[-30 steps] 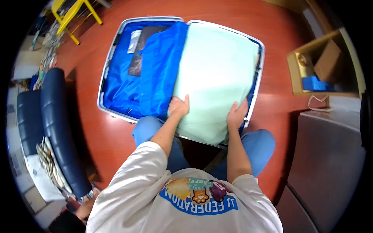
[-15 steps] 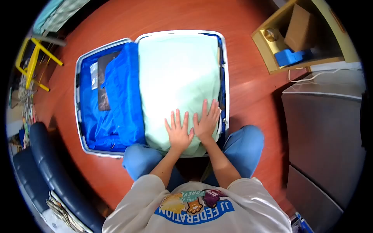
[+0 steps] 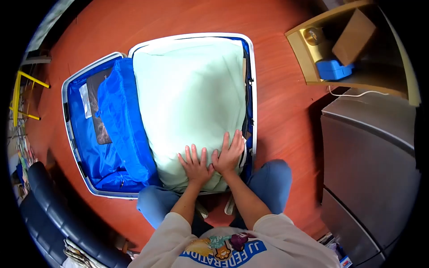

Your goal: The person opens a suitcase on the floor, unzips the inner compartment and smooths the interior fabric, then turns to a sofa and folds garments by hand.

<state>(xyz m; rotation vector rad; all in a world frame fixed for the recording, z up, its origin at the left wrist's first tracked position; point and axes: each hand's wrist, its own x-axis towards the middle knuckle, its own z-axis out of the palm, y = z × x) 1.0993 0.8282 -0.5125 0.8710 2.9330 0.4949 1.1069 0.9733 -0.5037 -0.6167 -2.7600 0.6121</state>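
Note:
An open suitcase [image 3: 254, 147] with a silver rim and blue lining lies on the floor in front of me. Pale green fabric [image 3: 187, 94] fills its right half in a smooth, bulging layer. My left hand [image 3: 196, 171] rests flat on the near part of this fabric, fingers spread. Beside it, my right hand [image 3: 229, 156] presses palm down closer to the right rim, fingers extended. The two thumbs almost meet. In the left half, a blue cloth divider [image 3: 123, 120] partly covers a dark flat item [image 3: 99, 116] and a small clear packet [image 3: 85, 100].
A grey metal cabinet or fridge [image 3: 357, 165] stands at the right. Above it, a wooden shelf [image 3: 300, 56] holds a cardboard box [image 3: 354, 38], a tape roll [image 3: 313, 36] and a blue case [image 3: 333, 70]. Left are a dark padded seat [image 3: 58, 210] and a yellow frame [image 3: 18, 98].
The view has shifted, so the suitcase sits farther left and its near edge lower. Both hands stay flat on the green fabric, a little closer to me.

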